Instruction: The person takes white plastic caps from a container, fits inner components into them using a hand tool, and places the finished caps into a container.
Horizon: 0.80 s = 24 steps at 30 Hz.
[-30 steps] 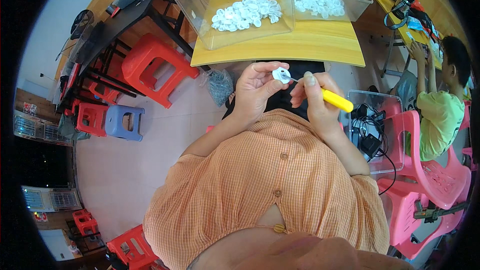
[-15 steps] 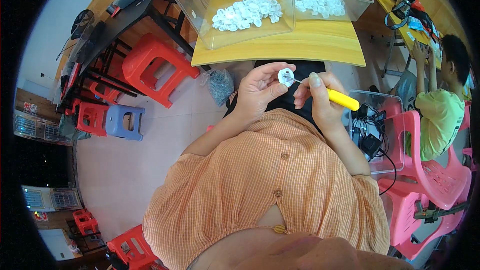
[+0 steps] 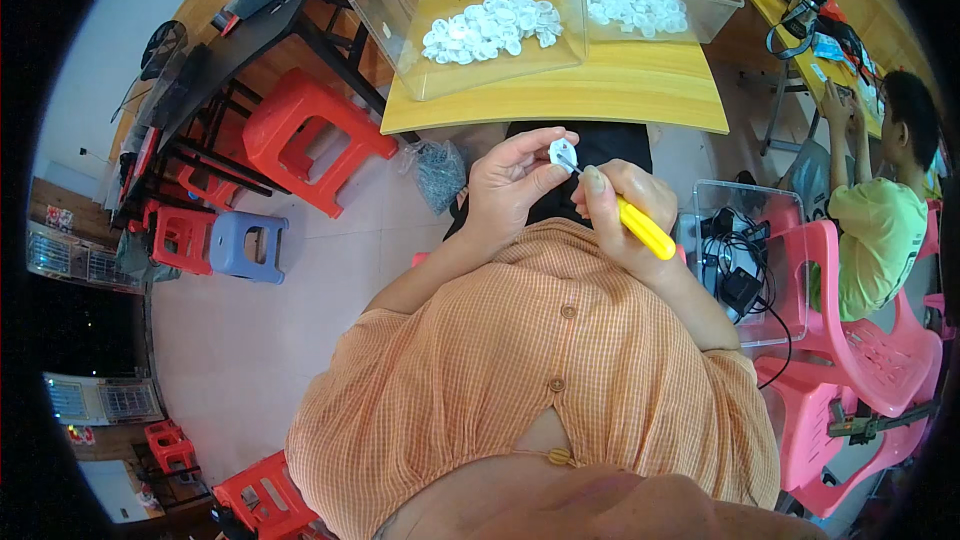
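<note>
Between the thumb and fingers of my left hand (image 3: 510,180) is a small round white plastic piece (image 3: 562,152), held up in front of my body. My right hand (image 3: 625,202) is closed around a screwdriver with a yellow handle (image 3: 646,229). Its thin metal shaft points up and left, and the tip meets the face of the white piece. Detail inside the piece is too small to make out. Beyond my hands, a pile of similar white pieces (image 3: 490,28) lies in a clear plastic bin on the yellow table (image 3: 640,90).
A second clear bin (image 3: 715,15) holds more white pieces. On the floor stand a bag of small dark parts (image 3: 438,175) and a red stool (image 3: 300,140). To my right are a clear box (image 3: 750,330) with black cables, pink chairs (image 3: 880,365) and a seated person (image 3: 880,230).
My right hand has moved left and turned, so the screwdriver handle now slants down toward me. My left hand and the white piece have shifted slightly left.
</note>
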Each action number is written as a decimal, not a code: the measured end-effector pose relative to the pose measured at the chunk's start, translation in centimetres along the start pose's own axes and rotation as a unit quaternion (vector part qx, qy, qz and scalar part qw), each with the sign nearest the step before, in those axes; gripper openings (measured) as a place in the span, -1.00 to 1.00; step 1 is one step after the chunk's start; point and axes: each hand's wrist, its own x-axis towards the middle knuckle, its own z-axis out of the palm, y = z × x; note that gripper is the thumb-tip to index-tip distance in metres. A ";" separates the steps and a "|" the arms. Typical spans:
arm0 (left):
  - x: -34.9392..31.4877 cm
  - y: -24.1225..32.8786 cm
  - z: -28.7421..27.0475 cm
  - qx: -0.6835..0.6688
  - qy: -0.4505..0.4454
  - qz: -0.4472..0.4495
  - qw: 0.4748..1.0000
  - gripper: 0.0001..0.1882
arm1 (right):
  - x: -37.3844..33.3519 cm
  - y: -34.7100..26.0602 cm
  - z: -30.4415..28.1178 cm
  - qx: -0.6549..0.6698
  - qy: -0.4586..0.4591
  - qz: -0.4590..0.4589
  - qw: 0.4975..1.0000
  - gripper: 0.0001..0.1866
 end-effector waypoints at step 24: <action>0.9 -0.1 -1.5 -0.047 0.018 -0.049 0.998 -0.61 | 0.2 0.4 -1.3 0.056 -0.037 0.035 0.997 -0.92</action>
